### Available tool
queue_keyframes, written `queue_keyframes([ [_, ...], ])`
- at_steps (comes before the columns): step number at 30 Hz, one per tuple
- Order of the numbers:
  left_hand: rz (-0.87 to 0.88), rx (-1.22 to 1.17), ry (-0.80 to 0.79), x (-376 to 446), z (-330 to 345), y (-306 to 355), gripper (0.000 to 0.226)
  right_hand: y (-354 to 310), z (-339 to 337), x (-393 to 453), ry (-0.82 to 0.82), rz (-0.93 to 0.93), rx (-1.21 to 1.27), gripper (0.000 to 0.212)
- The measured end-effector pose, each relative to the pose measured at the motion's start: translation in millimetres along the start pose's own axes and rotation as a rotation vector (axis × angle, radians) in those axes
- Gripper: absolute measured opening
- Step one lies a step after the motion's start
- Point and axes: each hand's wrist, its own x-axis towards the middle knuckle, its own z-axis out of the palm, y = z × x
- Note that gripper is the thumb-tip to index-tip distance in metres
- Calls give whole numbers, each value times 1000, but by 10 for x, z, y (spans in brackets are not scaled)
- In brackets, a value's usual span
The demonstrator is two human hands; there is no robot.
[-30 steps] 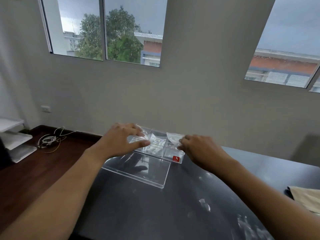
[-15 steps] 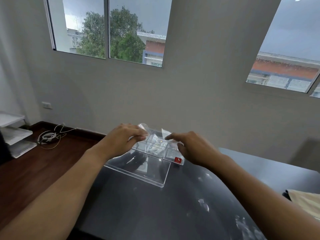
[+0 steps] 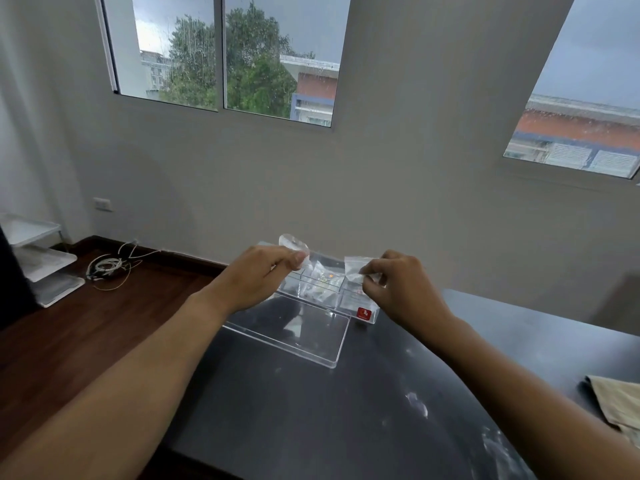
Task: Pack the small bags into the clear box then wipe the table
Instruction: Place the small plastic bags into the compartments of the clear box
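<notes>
A clear box [image 3: 349, 299] with inner compartments and a red sticker sits at the far edge of the dark table [image 3: 311, 410]. Its clear lid [image 3: 294, 337] lies open toward me. My left hand [image 3: 256, 278] pinches a small clear bag [image 3: 292, 243] above the box's left end. Over the right end, my right hand [image 3: 398, 289] holds another small clear bag [image 3: 355, 270]. Other small bags [image 3: 322, 277] lie in the middle compartments.
A beige cloth [image 3: 620, 403] lies at the table's right edge. White smears [image 3: 419, 407] mark the tabletop near me. On the wooden floor to the left are coiled cables [image 3: 107, 266] and a white shelf rack [image 3: 38, 258]. A wall with windows stands behind the table.
Both hands have lifted from the box compartments, each raising a small bag above the box. The right hand moved slightly right and up.
</notes>
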Motion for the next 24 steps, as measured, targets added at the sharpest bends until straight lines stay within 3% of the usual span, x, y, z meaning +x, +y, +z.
queue_keyframes([
  [2,-49,-51,46,-3,12,33,56,-3,6,-21,7,-33,-25,14],
  [6,-97,-108,95,10,44,55,25,-27,-11,-11,55,-60,-95,11],
  [9,-115,-103,98,11,57,80,33,-19,-12,-5,12,-38,-113,13],
  [15,-139,-99,78,30,76,120,38,8,57,-22,-236,52,-2,27],
  [24,-197,49,55,65,102,72,55,152,153,-57,-385,-81,-143,58],
])
